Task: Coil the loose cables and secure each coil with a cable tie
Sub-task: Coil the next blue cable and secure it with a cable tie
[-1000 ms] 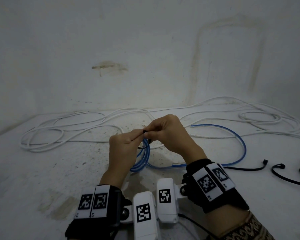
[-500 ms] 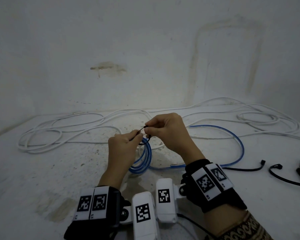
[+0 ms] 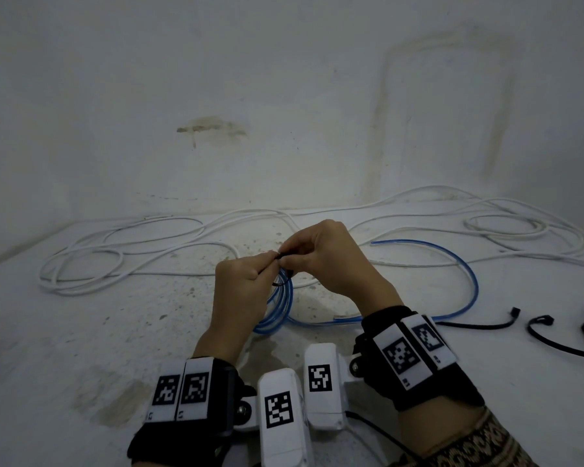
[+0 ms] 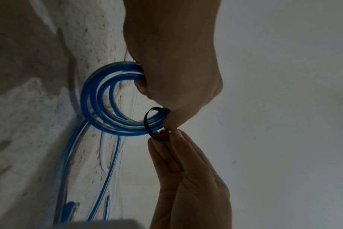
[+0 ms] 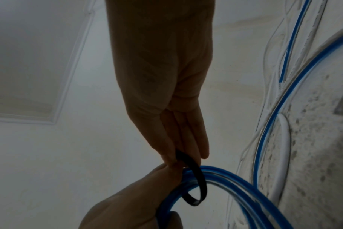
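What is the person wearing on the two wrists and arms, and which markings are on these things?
Both hands, left hand and right hand, are bare. Each wrist has a black strap, left strap and right strap, carrying white tags with black square-pattern markers. A white camera box with the same kind of marker sits by each wrist. A thin black cable runs from the right one. The right arm has a patterned brown sleeve.

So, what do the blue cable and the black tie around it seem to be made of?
The blue cable: probably flexible plastic with a glossy, partly clear jacket; light glints along its coils.
The black tie: seemingly a flat plastic strip, smooth and slightly shiny; it bends in a clean loop around the coil. Rubber cannot be excluded.
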Motion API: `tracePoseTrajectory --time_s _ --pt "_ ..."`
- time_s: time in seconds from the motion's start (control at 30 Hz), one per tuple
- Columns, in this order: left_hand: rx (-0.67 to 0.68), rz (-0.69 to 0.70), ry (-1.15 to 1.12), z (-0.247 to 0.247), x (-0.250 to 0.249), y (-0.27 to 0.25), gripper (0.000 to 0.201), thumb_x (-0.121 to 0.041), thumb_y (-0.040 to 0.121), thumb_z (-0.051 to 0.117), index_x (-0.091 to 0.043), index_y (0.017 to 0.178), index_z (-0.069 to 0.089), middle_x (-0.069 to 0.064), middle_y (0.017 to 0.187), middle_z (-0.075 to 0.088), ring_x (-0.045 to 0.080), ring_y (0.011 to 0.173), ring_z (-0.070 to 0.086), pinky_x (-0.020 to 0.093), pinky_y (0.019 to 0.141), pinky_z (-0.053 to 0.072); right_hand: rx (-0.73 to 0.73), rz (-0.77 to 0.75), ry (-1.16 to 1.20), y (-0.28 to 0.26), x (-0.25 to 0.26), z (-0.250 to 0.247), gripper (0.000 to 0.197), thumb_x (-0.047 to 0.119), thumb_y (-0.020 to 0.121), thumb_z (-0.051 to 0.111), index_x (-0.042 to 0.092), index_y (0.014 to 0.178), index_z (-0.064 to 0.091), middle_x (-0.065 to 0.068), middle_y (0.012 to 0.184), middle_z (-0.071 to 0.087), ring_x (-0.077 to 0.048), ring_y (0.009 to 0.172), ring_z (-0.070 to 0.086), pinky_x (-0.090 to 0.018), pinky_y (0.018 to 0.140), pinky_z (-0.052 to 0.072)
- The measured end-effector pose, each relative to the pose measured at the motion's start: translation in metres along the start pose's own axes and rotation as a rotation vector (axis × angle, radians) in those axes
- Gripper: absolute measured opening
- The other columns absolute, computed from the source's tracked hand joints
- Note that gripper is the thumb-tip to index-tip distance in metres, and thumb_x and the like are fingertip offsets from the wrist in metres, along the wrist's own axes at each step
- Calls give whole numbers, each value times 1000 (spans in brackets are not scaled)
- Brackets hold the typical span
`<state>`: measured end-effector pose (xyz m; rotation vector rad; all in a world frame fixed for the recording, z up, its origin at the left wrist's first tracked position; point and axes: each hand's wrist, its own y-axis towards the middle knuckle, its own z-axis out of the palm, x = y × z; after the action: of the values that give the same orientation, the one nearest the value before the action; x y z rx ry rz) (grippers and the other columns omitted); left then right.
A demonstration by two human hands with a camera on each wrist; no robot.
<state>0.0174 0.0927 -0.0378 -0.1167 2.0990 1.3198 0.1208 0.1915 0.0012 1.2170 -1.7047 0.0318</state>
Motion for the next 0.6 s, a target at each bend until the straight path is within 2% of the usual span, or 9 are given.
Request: tracePoseTrajectory --time_s 0.07,0.17,0.27,0.4,0.5,0.6 --pt "5 3 6 0 -1 0 26 -2 84 65 -20 102 64 2 52 64 8 46 51 12 41 32 15 2 1 0 0 0 11 -1 78 70 -2 88 73 -16 76 72 -15 63 68 -23 69 58" --pt "-4 -124 -5 1 2 2 24 -3 84 66 -11 107 66 -18 39 53 0 37 44 8 41 29 -30 -14 -6 0 -2 1 11 1 79 70 -1 90 73 -14 77 72 -16 67 69 -23 69 58" --pt "-1 -262 -48 3 6 3 26 -8 86 65 -4 112 65 -16 35 50 0 34 42 10 41 31 -114 9 60 0 -3 1 12 2 79 71 -4 90 71 -17 78 72 -20 68 70 -25 70 58" --pt "6 -356 -108 5 5 3 15 -11 88 63 -6 98 72 -10 33 50 3 29 38 14 38 30 -109 18 83 0 -3 1 12 1 79 71 -5 90 70 -18 78 71 -22 69 70 -24 70 58" --pt "-8 -341 -133 3 2 4 12 -6 86 64 -6 94 73 -10 32 48 3 29 36 12 37 27 -87 31 102 0 -2 0 13 -1 79 71 -6 91 70 -19 79 71 -23 69 70 -24 69 58" --pt "-60 -309 -174 1 -1 3 17 -4 84 65 -15 97 68 -13 33 48 3 31 37 11 39 28 -55 37 106 1 -2 -2 13 -2 79 70 -6 91 70 -19 80 71 -24 69 70 -25 70 58"
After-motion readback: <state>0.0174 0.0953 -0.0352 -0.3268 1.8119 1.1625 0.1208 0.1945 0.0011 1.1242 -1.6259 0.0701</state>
